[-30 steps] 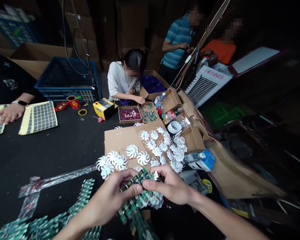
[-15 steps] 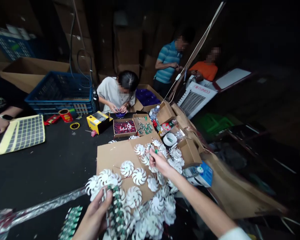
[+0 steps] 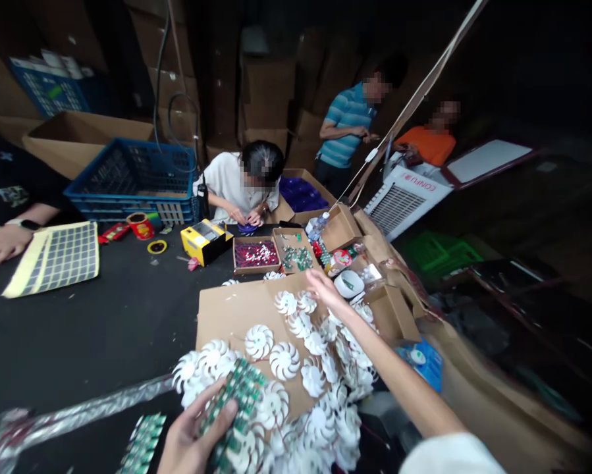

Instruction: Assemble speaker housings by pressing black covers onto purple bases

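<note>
My left hand grips a panel of green circuit boards, thumb on top, over the near end of the cardboard sheet. My right hand reaches forward at the near edge of a small carton of loose green circuit boards. Its fingers look stretched out, and I see nothing in them. Beneath both arms, white fan wheels with thin wires lie singly and in heaps on the cardboard sheet. Another green circuit board panel rests on the black table, left of my left hand.
Beside the board carton stands a carton of red wires with white plugs. A yellow box, a blue crate and a label sheet are farther left. One person works across the table; others are around. A white bowl sits at right.
My right hand has moved from above the fan wheels forward to the board carton; the small green piece in its fingers no longer shows. The panel in my left hand has turned flatter, face up.
</note>
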`<state>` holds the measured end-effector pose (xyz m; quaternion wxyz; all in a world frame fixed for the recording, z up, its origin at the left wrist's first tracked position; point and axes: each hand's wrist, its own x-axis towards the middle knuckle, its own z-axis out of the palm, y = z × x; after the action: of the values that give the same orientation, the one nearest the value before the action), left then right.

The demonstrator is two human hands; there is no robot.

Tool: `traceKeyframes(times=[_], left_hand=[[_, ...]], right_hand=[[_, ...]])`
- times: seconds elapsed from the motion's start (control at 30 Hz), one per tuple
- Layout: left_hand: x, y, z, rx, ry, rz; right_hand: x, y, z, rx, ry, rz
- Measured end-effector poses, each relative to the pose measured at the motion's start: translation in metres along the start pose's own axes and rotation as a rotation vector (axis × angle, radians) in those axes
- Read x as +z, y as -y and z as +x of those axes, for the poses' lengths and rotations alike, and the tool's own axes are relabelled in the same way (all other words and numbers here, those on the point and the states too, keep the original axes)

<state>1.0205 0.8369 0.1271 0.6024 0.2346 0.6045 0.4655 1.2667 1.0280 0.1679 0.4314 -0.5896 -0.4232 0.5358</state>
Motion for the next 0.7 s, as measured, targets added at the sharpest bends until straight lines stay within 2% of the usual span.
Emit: traceKeyframes(times=[0.07, 0.13, 0.2, 0.3, 0.47, 0.53, 0.63, 0.7], left_hand=[[0.005, -0.019, -0.012, 0.048, 0.076, 0.073], [0.009, -0.033, -0.023, 0.121, 0.171, 0.201], [0.009, -0.040, -0.032, 0.176, 0.247, 0.305], [0.003, -0.040, -0.047, 0.242, 0.304, 0.395], [-0.006, -0.035, -0.064, 0.288, 0.371, 0.365], [-0.006, -0.037, -0.068, 0.277, 0.365, 0.365], [-0.004, -0.043, -0.071, 0.295, 0.372, 0.393], [-0.001, -0.046, -0.072, 0.316, 0.381, 0.427]], right_hand=[[0.010, -0.019, -0.057, 0.057, 0.236, -0.025], [0.018, -0.031, -0.115, 0.091, 0.531, -0.019], [0.023, -0.036, -0.159, 0.101, 0.656, 0.032], [0.026, -0.038, -0.189, 0.126, 0.636, 0.087], [0.025, -0.041, -0.195, 0.258, 0.738, 0.367], [0.026, -0.039, -0.197, 0.218, 0.694, 0.416], [0.028, -0.034, -0.201, 0.106, 0.551, 0.341], [0.030, -0.032, -0.204, 0.074, 0.501, 0.278]])
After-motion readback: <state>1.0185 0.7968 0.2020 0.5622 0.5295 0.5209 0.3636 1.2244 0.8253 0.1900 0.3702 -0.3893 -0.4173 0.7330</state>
